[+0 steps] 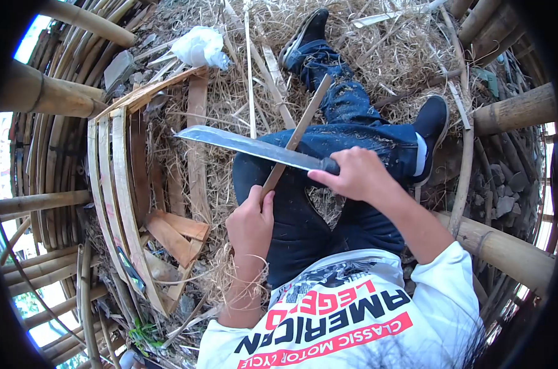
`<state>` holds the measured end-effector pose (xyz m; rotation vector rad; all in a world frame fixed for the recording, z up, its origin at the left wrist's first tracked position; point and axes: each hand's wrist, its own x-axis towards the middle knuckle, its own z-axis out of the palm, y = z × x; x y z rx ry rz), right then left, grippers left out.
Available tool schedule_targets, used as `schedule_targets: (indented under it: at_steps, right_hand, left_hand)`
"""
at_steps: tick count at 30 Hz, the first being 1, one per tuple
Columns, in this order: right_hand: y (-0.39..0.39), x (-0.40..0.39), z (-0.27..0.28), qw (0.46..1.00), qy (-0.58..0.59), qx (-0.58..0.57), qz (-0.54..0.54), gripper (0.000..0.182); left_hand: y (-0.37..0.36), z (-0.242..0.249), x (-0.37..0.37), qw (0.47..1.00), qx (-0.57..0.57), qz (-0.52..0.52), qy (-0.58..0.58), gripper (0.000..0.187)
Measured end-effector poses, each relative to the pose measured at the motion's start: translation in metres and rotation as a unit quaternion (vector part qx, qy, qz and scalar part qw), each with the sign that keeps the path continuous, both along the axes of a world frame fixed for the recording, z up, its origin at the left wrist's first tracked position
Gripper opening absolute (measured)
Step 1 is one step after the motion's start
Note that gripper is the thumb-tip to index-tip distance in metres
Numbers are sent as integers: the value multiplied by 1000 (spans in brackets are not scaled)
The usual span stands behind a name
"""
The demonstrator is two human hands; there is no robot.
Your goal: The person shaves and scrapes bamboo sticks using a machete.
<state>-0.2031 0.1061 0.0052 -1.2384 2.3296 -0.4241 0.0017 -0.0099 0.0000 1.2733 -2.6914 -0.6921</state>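
A long machete [248, 145] with a dark handle is gripped in my right hand [352, 174], its blade pointing left. My left hand [252, 222] is closed round the lower end of a flat wooden strip [303, 123], which slants up and to the right. Blade and strip cross above my thighs; the blade appears to lie over the strip. Curly shavings [239, 277] hang about my left wrist. My legs [365, 101] in dark blue trousers stretch out below the tools.
A slatted wooden crate [124, 184] stands at the left, with a white plastic bag [200, 47] above it. Shavings [383, 43] cover the ground. Bamboo poles [515, 111] frame both sides, and broken stones [506, 197] lie at the right.
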Motion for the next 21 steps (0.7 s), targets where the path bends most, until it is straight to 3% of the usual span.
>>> schedule_targets:
  at_steps: [10, 16, 20, 21]
  right_hand:
    - [9, -24, 3, 994, 98, 37, 33, 71]
    - [14, -24, -8, 992, 126, 0, 27, 71]
    - [28, -41, -14, 986, 161, 16, -42, 69]
    - [32, -52, -14, 990, 112, 24, -83, 69]
  left_hand:
    - [0, -1, -5, 1000, 7, -4, 11, 24]
    - [-5, -2, -2, 1000, 20, -3, 11, 25]
    - [-6, 0, 0, 999, 35, 2, 24, 25]
    - [-7, 1, 0, 999, 36, 2, 26, 25]
